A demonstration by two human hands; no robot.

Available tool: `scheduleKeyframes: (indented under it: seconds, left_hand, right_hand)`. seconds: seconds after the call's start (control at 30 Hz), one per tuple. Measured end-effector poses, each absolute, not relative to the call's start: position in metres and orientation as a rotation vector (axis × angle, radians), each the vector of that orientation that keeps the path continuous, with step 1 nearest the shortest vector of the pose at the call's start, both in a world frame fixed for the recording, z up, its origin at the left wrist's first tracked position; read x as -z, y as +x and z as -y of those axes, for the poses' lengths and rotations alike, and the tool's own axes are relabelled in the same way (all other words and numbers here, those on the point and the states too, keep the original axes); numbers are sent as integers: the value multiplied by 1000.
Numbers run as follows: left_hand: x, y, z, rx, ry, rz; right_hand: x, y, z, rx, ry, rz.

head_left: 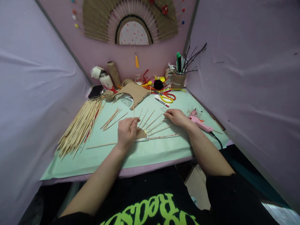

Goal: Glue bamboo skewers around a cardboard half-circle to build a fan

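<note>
A half-round piece of brown cardboard (140,133) lies near the table's front, with thin wooden sticks (149,118) spreading from it like fan spokes. My left hand (127,131) covers its left side, fingers pinched around a wooden stick (134,111) that points away from me. Beyond the right-hand spokes, my right hand (177,117) is closed, its fingertips close to the stick ends. A small clear flat piece (163,109) shows at those fingertips; whether they grip it or a stick is hidden. A red-and-white striped stick (164,136) forms the lower right edge.
A big pile of sticks (79,128) lies left, several loose ones (112,118) beside it. A pink glue gun (201,122) with a cord rests right. Behind are cut cardboard (136,92), scissors (167,98), a pen (162,102), a bottle (106,80) and a pen holder (178,79).
</note>
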State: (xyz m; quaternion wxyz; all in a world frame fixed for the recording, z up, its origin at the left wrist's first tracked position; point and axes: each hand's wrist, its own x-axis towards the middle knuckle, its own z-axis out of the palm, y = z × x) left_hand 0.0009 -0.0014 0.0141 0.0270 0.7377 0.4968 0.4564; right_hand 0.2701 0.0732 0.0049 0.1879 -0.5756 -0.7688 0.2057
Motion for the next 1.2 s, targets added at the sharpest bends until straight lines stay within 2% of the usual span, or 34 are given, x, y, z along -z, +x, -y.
scheduleKeyframes:
  seconds: [0.37, 0.57, 0.7, 0.87, 1.03, 1.2]
  left_hand:
    - [-50, 6, -32, -729, 2401, -1674]
    - [-51, 37, -48, -286, 2579, -1598]
    - [-48, 54, -52, -18, 2617, -1610]
    - [-45, 64, -55, 73, 2577, -1661]
    - [-41, 71, -59, 118, 2539, -1651]
    - [-35, 77, -64, 119, 2530, -1643]
  right_hand:
    - [-6, 270, -71, -530, -1643, 2197]
    - [-15, 273, -67, -451, -1639, 2112]
    - [-28, 293, -52, -266, -1615, 1966]
    - [-32, 338, -19, -73, -1766, 1896]
    - [-3, 375, 6, 93, -2070, 1937]
    - [23, 387, 8, 165, -2125, 1990]
